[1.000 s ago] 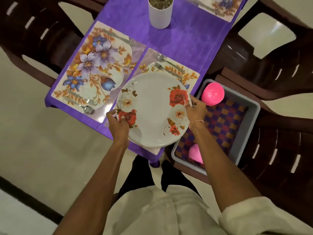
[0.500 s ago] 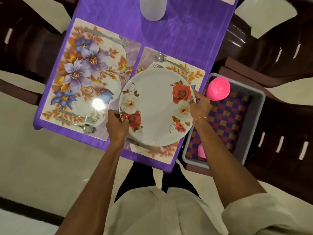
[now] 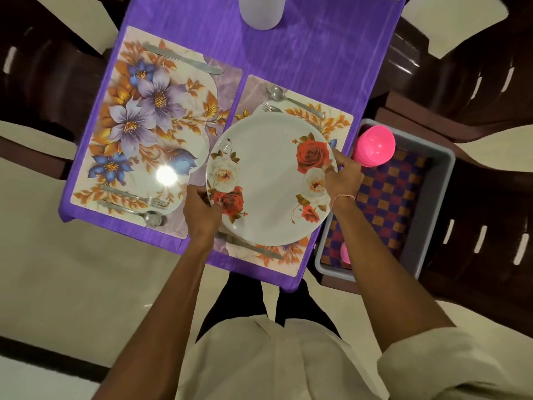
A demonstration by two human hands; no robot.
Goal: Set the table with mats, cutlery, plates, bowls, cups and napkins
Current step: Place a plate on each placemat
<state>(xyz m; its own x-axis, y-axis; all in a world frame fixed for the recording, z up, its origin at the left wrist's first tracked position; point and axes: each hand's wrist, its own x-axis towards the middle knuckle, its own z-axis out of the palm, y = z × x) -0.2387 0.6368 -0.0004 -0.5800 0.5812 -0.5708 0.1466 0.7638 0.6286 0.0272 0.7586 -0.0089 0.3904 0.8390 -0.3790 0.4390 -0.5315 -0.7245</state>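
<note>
A white plate (image 3: 268,180) with red and white roses lies over the near right floral mat (image 3: 331,122). My left hand (image 3: 202,209) grips its left rim and my right hand (image 3: 343,177) grips its right rim. A spoon (image 3: 277,92) and a fork (image 3: 271,107) lie at the mat's far end, the fork partly under the plate. A knife (image 3: 251,245) shows at the mat's near end. The left mat (image 3: 144,111) carries a knife (image 3: 181,59), a fork (image 3: 135,197) and a spoon (image 3: 138,213).
A purple cloth (image 3: 317,53) covers the table. A white cup (image 3: 261,11) stands at the far centre. A grey bin (image 3: 432,203) on a chair to the right holds stacked pink bowls (image 3: 373,145) and checked cloth (image 3: 386,192). Dark brown chairs (image 3: 476,67) surround the table.
Both hands have carried the plate forward over the right mat and lowered it. It now covers the mat's middle, and the knife at the near end has come into sight.
</note>
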